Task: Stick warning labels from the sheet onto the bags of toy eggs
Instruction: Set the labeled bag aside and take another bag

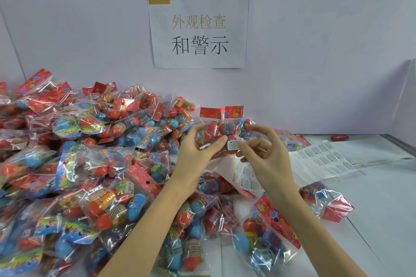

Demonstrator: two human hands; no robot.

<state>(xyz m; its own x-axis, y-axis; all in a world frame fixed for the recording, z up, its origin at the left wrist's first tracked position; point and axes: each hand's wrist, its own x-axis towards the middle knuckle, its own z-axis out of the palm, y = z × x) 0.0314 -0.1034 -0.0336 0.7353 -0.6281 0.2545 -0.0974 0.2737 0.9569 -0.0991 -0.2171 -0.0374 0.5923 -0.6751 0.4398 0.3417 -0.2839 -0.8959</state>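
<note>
Bags of toy eggs (108, 209) heaped nearest us | our left hand (198, 153) grips one bag (221, 128) upright | right hand (263, 157) pinches a label (233, 145) against its front — sheet (324, 159) just right.

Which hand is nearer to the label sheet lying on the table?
Right. The right hand is just left of and above the label sheet, pressing a warning label onto the held bag. The left hand grips that bag on the far side from the sheet.
</note>
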